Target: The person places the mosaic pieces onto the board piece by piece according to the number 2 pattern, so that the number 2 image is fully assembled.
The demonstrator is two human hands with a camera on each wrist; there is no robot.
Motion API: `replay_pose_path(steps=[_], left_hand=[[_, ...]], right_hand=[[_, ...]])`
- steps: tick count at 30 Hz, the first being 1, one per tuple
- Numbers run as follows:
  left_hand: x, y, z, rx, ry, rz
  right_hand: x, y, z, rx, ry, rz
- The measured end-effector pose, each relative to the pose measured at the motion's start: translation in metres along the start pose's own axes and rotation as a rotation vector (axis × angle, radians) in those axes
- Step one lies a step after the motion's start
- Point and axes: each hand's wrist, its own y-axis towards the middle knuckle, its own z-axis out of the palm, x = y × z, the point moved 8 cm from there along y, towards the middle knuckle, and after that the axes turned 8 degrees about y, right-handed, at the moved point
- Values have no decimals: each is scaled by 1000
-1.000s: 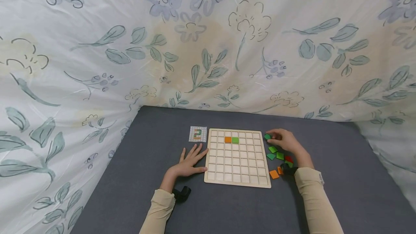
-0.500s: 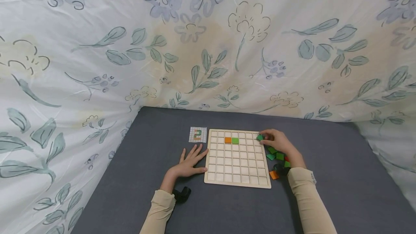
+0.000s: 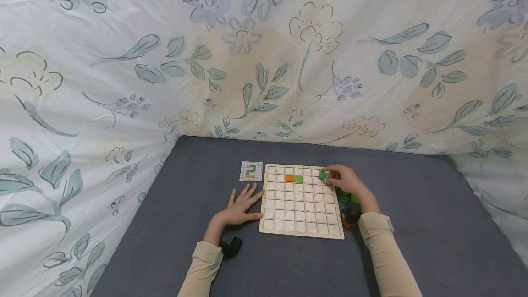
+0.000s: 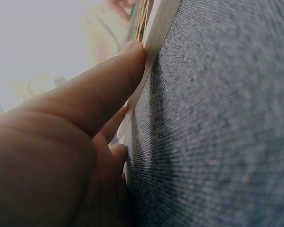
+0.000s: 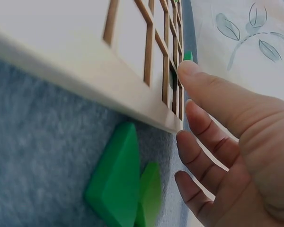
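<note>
A square wooden grid board [image 3: 303, 205] lies on the dark grey table. An orange tile [image 3: 289, 178] and a light green tile [image 3: 299, 178] sit side by side in its second row. My right hand [image 3: 344, 180] pinches a dark green tile [image 3: 322, 176] between thumb and fingers over the board's upper right cells. In the right wrist view only a sliver of that green tile [image 5: 188, 56] shows past the thumb. My left hand [image 3: 237, 210] is spread on the table, its thumb [image 4: 132, 49] and a fingertip touching the board's left edge.
A small printed card [image 3: 250, 171] with a coloured grid figure lies beyond the left hand. Loose tiles lie right of the board, partly hidden under the right wrist, among them a dark green tile [image 5: 114, 175] and a light green tile [image 5: 150, 191]. A floral curtain [image 3: 255, 58] hangs behind.
My right hand has carried the dark green tile leftward from beside the board to over its upper right cells. The left hand has stayed still.
</note>
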Motion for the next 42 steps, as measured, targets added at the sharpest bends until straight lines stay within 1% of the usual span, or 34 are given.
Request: replay_pose_path(steps=[5, 9, 17, 23, 32, 37, 42], left_hand=[[0, 0, 0, -3, -7, -1], [0, 0, -1, -4, -11, 0], [0, 0, 0, -6, -11, -3], [0, -1, 0, 1, -6, -2], [1, 1, 0, -7, 8, -5], [2, 1, 1, -3, 3, -4], [3, 1, 2, -6, 7, -3]], right_hand=[[7, 1, 2, 3, -23, -37], [12, 1, 5, 6, -9, -63], [17, 6, 16, 55, 13, -52], [21, 9, 21, 70, 34, -54], [26, 11, 28, 81, -3, -94], [32, 11, 30, 96, 3, -91], [36, 12, 33, 119, -15, -91]])
